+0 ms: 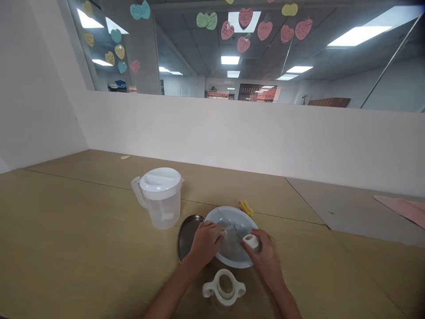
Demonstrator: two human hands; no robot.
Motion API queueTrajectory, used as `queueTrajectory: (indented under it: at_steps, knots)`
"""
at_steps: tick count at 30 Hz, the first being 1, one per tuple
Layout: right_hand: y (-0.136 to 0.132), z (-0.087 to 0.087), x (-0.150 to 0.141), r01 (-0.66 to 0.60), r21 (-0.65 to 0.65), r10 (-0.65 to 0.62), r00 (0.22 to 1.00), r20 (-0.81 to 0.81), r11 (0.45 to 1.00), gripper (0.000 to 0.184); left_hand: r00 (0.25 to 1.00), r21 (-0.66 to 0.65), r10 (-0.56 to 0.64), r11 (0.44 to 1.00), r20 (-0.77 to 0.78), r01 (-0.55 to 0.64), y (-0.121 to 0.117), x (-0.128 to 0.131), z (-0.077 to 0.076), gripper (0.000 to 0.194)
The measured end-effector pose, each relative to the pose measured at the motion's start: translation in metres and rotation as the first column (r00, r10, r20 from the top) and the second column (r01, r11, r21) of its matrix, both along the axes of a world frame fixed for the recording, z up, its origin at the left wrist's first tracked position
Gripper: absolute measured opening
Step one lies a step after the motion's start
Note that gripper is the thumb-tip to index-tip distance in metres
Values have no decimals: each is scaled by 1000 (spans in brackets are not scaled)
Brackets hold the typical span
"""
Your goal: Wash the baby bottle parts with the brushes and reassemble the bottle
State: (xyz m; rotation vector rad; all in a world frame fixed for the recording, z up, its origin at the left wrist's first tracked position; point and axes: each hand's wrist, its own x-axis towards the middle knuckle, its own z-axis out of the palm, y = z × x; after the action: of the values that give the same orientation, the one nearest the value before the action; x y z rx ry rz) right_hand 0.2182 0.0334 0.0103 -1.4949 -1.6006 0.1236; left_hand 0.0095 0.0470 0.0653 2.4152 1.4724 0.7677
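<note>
My right hand (265, 257) pinches a small white ring-shaped piece (251, 241) with a dark opening in its top, over the right side of a pale oval basin (234, 263). My left hand (206, 243) is closed over the basin's left side, its fingers curled on something clear or whitish that I cannot make out. Small translucent shapes show inside the basin between my hands. Nearer to me, below both hands, stands a clear cup with a white two-handled collar (225, 287), its top uncovered.
A round metal tray (184, 239) lies partly under the basin's left side. Behind it to the left stands a translucent pitcher (164, 206) with a white lid. A yellow item (246, 208) lies behind the basin. Pink cloth (403, 208) is at far right, before the white wall.
</note>
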Motion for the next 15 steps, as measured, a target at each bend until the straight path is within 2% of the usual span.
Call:
queueTrajectory:
  at_steps: [3, 9, 12, 15]
  knots:
    - [2, -4, 1, -12, 29, 10, 996, 94, 1000, 40, 1000, 14, 8, 1000, -28, -8, 2, -2, -5, 25]
    - [-1, -5, 0, 3, -61, 10, 977, 212, 998, 34, 999, 51, -52, 997, -11, 53, -1, -5, -14, 15]
    - [-1, -6, 1, -6, -106, 31, 971, 238, 994, 31, 996, 138, -42, 990, 73, 32, -6, -17, -4, 16]
    - [-1, -8, 1, 2, -117, 27, 968, 251, 993, 29, 974, 259, 17, 963, 226, -77, -12, -46, 18, 19]
